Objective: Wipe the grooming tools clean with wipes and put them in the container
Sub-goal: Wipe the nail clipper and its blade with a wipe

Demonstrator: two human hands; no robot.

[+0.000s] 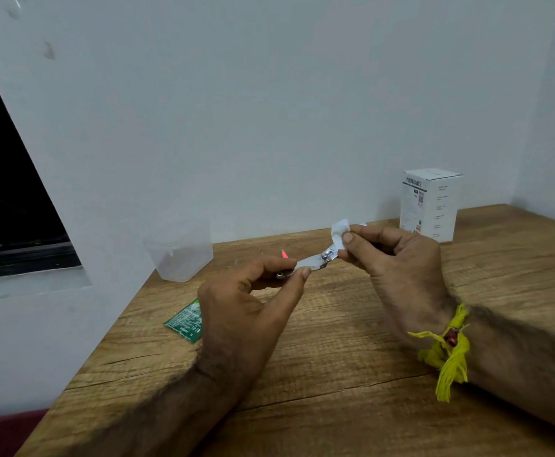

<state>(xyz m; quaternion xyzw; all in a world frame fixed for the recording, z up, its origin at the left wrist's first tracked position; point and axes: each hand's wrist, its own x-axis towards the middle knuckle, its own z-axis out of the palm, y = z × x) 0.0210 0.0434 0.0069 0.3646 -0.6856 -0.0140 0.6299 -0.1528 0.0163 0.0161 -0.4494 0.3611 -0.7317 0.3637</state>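
Over at the left edge of the wooden table (335,374), pushed up near the wall, the clear plastic container (180,250) stands upright with its mouth open, ready and waiting for whatever comes off the wipe. Nearer along that same left edge lies a green sachet (185,321), flat on the wood, likely the wrapper the wipe came from. Now the action: the left hand (246,311) pinches the tail end of a metal nail clipper (315,260) between thumb and forefinger, holding it clear of the table so every face can be reached. The clipper's long axis runs roughly left to right, climbing a little toward the right, with its hinged head pointing at the other hand. Just behind it a small pink-tipped tool (284,253) pokes into view, mostly hidden; I can't tell what it is. The right hand (398,255), a yellow thread band (447,351) tied at its wrist, grips a folded white wipe (340,234) between thumb and fingers and presses it onto the clipper's head end, so this looks like the cleaning stroke itself, one hand steadying, one rubbing. Toward the back right, against the wall, a white printed carton (429,204) stands upright, well apart from the work. The clipper is not yet in the container.
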